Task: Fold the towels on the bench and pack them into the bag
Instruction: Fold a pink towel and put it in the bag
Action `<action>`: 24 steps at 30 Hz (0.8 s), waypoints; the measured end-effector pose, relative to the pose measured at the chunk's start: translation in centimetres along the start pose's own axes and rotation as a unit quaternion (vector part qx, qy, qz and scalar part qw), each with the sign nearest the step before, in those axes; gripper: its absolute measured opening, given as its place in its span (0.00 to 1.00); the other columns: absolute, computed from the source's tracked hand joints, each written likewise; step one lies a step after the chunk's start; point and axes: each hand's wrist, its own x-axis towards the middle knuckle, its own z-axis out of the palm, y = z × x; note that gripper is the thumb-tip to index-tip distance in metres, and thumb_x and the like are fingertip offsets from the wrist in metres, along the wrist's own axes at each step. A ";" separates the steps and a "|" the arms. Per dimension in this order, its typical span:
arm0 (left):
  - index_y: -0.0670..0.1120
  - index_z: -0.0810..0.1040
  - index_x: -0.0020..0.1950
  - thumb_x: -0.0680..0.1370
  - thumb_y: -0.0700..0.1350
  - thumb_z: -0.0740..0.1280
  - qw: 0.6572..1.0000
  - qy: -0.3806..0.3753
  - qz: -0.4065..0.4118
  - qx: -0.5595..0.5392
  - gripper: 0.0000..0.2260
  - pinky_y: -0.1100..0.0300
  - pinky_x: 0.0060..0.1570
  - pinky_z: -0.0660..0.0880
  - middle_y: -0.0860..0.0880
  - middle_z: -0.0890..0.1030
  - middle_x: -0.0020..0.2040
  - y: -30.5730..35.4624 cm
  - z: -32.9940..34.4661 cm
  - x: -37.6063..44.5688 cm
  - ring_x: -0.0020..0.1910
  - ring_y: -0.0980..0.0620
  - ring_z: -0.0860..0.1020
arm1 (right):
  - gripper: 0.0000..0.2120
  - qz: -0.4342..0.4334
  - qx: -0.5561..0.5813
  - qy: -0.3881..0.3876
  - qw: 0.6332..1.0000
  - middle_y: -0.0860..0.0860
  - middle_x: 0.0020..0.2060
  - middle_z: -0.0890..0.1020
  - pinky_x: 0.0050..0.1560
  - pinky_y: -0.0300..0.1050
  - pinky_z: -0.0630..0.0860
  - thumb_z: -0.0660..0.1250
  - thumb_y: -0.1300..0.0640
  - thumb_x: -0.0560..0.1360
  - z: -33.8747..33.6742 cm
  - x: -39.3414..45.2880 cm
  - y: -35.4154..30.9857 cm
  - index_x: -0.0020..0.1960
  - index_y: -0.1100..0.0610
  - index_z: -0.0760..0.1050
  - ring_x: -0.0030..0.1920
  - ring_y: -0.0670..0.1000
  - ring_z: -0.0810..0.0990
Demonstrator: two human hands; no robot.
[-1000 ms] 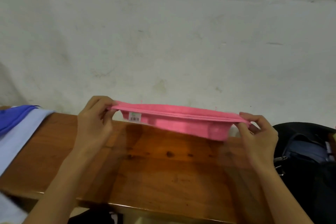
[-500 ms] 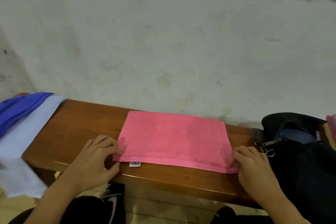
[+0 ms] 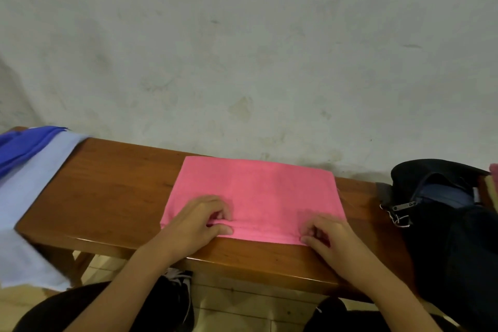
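Note:
A pink towel (image 3: pixel 258 191) lies folded flat on the wooden bench (image 3: pixel 107 186), its far edge near the wall. My left hand (image 3: pixel 199 221) pinches the towel's near edge between curled fingers and thumb, left of its middle. My right hand (image 3: pixel 326 234) pinches the same near edge toward the right corner. A dark bag (image 3: pixel 442 224) stands open at the bench's right end, a zipper pull hanging at its mouth.
A light blue towel (image 3: pixel 29 197) and a darker blue one (image 3: pixel 24 145) drape over the bench's left end. A pale stained wall (image 3: pixel 242 48) runs right behind the bench. Something pink and tan (image 3: pixel 491 183) shows past the bag. My knees sit below the front edge.
The pink towel came down from the air and was laid flat on the bench. Both hands then slid inward from its near corners along the near edge and now pinch it.

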 end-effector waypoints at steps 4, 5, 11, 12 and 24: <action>0.55 0.73 0.40 0.74 0.49 0.73 0.998 0.001 0.035 0.045 0.09 0.65 0.49 0.73 0.59 0.74 0.41 0.5 0.2 -0.2 0.48 0.58 0.72 | 0.03 -0.021 -0.097 -0.013 0.995 0.38 0.49 0.74 0.53 0.37 0.70 0.63 0.50 0.81 0.2 0.0 -0.3 0.48 0.45 0.71 0.49 0.39 0.71; 0.56 0.73 0.40 0.74 0.49 0.73 0.997 0.004 0.046 0.057 0.09 0.66 0.49 0.72 0.60 0.73 0.42 0.6 0.3 -0.4 0.49 0.59 0.72 | 0.01 -0.028 -0.130 -0.025 0.991 0.40 0.52 0.74 0.58 0.38 0.69 0.61 0.50 0.82 0.3 -0.2 -0.4 0.52 0.46 0.70 0.52 0.40 0.70; 0.57 0.76 0.45 0.74 0.53 0.72 0.996 0.010 0.060 0.069 0.05 0.70 0.50 0.69 0.62 0.73 0.46 0.2 0.2 -1.8 0.52 0.61 0.71 | 0.05 -0.063 -0.195 -0.007 0.979 0.40 0.54 0.74 0.66 0.40 0.69 0.59 0.50 0.82 0.7 -0.9 -0.6 0.57 0.46 0.70 0.54 0.40 0.71; 0.57 0.77 0.45 0.74 0.53 0.72 0.996 0.011 0.057 0.065 0.05 0.69 0.51 0.69 0.61 0.74 0.47 0.2 0.1 -2.0 0.52 0.61 0.71 | 0.06 -0.051 -0.180 -0.025 0.982 0.38 0.55 0.72 0.66 0.36 0.65 0.57 0.48 0.83 0.6 -1.0 -0.5 0.58 0.45 0.69 0.56 0.38 0.68; 0.52 0.81 0.39 0.74 0.60 0.68 0.999 0.027 0.026 -0.031 0.13 0.66 0.48 0.73 0.58 0.77 0.44 0.5 -0.1 -2.5 0.48 0.54 0.76 | 0.16 -0.031 -0.067 0.012 0.997 0.43 0.35 0.75 0.37 0.34 0.69 0.61 0.36 0.76 0.5 0.2 -0.7 0.38 0.47 0.73 0.38 0.44 0.73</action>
